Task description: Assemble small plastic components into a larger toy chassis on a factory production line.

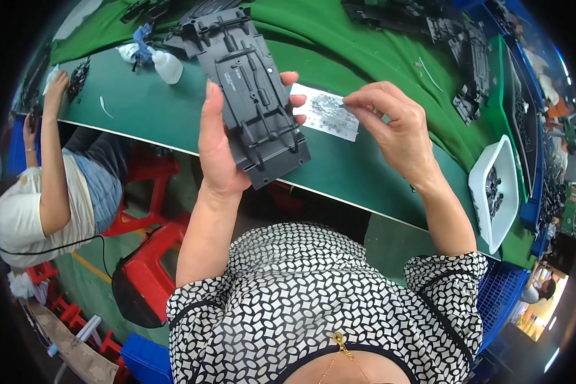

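My left hand (216,144) grips a long black moulded plastic chassis plate (253,96), thumb along one edge and fingertips showing past the other. The plate is tilted above the table, its ribbed face with raised bars toward me. My right hand (397,121) is closed in a pinch, thumb against forefinger, over the right side of a white printed sheet (339,128). A heap of small shiny clear bits (326,104) lies on that sheet, beside the fingertips. Whatever sits in the pinch is too small to name.
Left of the plate stands a white squeeze bottle (168,66). A white tray (495,195) with small black parts is at the right. More black mouldings (464,51) lie on green cloth (377,57). A co-worker (64,185) sits at the left, near red stools (150,262).
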Demonstrator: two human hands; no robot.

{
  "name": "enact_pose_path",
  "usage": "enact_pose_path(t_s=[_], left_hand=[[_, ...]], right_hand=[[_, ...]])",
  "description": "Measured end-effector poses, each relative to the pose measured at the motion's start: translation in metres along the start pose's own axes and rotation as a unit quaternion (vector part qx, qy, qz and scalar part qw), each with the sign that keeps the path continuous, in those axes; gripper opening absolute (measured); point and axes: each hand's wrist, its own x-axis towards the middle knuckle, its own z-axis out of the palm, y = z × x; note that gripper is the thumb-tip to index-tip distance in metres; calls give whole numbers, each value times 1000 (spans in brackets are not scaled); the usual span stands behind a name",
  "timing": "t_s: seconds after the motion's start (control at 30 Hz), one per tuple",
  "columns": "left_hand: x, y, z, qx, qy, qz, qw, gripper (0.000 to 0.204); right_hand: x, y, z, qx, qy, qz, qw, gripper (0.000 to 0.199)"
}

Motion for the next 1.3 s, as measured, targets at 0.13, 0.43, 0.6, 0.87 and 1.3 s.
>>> enact_pose_path(t_s=[0.13, 0.43, 0.6, 0.87, 1.3], left_hand=[[0, 0, 4, 7, 9, 2, 1000, 69], [0, 2, 6, -9, -5, 0, 1000, 70], [-1, 2, 8, -7, -9, 1, 1000, 69], [-1, 3, 11, 4, -6, 7, 1000, 68], [0, 4, 12, 21, 7, 5, 1000, 68]], right_hand=[[5, 0, 2, -34, -21, -31, 999, 10], [14, -4, 7, -111, -58, -52, 991, 8], [16, -6, 6, -107, -50, -58, 991, 9], [15, -7, 2, -89, -54, -7, 995, 10], [4, 10, 5, -104, -23, 1, 994, 11]])
